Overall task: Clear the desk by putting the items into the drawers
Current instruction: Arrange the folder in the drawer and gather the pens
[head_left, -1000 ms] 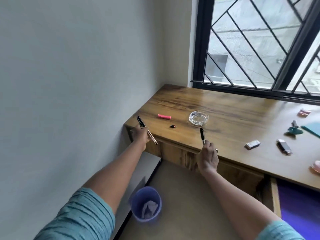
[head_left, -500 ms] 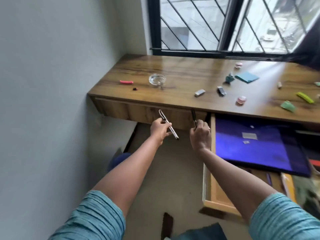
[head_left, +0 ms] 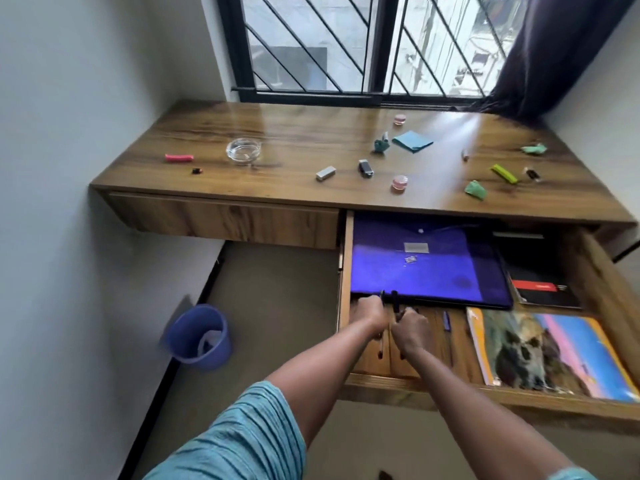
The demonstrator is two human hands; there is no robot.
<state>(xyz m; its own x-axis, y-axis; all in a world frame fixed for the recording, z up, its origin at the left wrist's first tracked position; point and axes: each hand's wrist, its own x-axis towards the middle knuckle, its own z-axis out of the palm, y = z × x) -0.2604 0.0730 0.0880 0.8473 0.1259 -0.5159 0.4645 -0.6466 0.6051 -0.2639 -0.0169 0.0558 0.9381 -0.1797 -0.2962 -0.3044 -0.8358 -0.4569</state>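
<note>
Both my hands are inside the open right drawer (head_left: 381, 384), at its front left corner. My left hand (head_left: 369, 311) is closed around a dark pen whose tip sticks up above the fist. Just beside it, my right hand (head_left: 410, 329) grips a black pen (head_left: 395, 302) that points up over the edge of a blue folder (head_left: 426, 268). On the wooden desk (head_left: 311, 140) lie a pink eraser (head_left: 178, 158), a glass ashtray (head_left: 243, 150), a silver lighter (head_left: 326, 173) and several other small items.
The left drawer (head_left: 225, 221) is closed. In the open drawer lie a black notebook (head_left: 540, 282), a colourful book (head_left: 554, 355) and a blue pen (head_left: 446, 320). A blue waste bin (head_left: 199, 337) stands on the floor by the left wall. A dark curtain (head_left: 554, 53) hangs at the window's right.
Both hands carried their pens from the desk's left front edge rightward and down into the open right drawer. The view swung right and back, which brought the whole drawer into sight.
</note>
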